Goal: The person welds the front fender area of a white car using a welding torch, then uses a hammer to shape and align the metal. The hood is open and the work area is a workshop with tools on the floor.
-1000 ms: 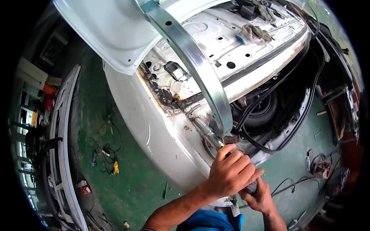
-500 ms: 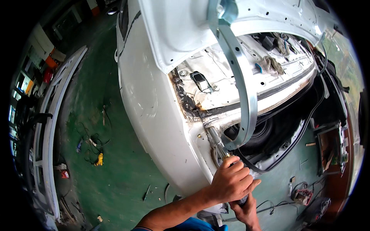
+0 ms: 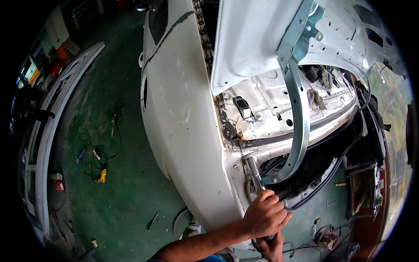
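Observation:
My left hand [image 3: 265, 214] is closed around the rear of a silver-barrelled tool [image 3: 255, 174] that looks like an air hammer. Just below it, my right hand [image 3: 272, 248] is wrapped about the handle end, mostly hidden by the left. The tool's front end rests at or close to the rear corner of a white car body [image 3: 183, 109], beside the trunk opening. Its working tip cannot be made out. Close to its right is the lower end of a curved metal hinge arm [image 3: 300, 126], which reaches up to the raised white lid [image 3: 248, 43].
A small dark device [image 3: 244, 108] and grey gloves [image 3: 316, 100] lie on the bare white panel. A long white body part [image 3: 54, 131] leans at the left. On the green floor are a yellow tool [image 3: 101, 175], cables and a red-grey machine [image 3: 328, 240].
The car, lid and hinge arm have shifted right and down in the view. Both hands keep their grip on the tool, whose front stays at the same corner.

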Tool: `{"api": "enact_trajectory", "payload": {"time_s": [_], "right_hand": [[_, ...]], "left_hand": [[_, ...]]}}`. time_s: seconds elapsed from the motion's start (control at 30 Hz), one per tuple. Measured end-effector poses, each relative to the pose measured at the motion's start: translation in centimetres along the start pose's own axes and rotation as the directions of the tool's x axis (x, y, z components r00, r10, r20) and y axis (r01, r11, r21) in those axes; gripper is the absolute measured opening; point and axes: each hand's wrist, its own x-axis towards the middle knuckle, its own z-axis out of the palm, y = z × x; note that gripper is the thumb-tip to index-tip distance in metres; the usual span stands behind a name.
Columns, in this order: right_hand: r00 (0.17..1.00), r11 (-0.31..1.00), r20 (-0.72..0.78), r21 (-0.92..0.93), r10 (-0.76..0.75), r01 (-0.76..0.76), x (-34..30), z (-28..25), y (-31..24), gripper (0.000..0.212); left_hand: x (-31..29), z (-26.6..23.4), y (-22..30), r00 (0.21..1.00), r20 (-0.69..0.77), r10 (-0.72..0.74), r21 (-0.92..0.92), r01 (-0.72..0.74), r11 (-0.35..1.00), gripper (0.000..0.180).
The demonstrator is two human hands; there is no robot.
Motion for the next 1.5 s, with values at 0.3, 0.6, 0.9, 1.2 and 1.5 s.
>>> {"api": "enact_trajectory", "payload": {"time_s": [0.3,0.6,0.9,1.2,1.5], "right_hand": [[1.0,0.994,-0.004,0.104,-0.01,0.011,-0.8,0.6,0.8,0.051],[0.997,0.996,0.077,0.085,-0.019,0.013,-0.9,0.0,0.7,0.052],[0.998,0.993,0.047,0.116,0.032,-0.037,-1.0,0.3,0.1,0.054],[1.0,0.997,0.019,0.077,-0.002,0.0,-0.9,0.3,-0.1,0.049],[0.974,0.917,0.002,0.339,0.225,-0.212,-1.1,1.3,0.8,0.053]], "left_hand": [[-0.3,0.3,-0.3,0.998,-0.068,0.009,0.002,-0.009,1.0,0.034],[-0.4,0.3,-0.5,0.998,-0.068,0.008,-0.03,-0.01,0.999,0.034],[-0.3,0.2,-0.5,0.998,-0.06,-0.001,-0.027,-0.001,1.0,0.035],[-0.2,0.4,-0.4,0.999,-0.051,0.007,-0.026,-0.008,1.0,0.035],[-0.2,0.2,-0.4,0.999,-0.032,0.005,-0.011,-0.006,1.0,0.036]]}}
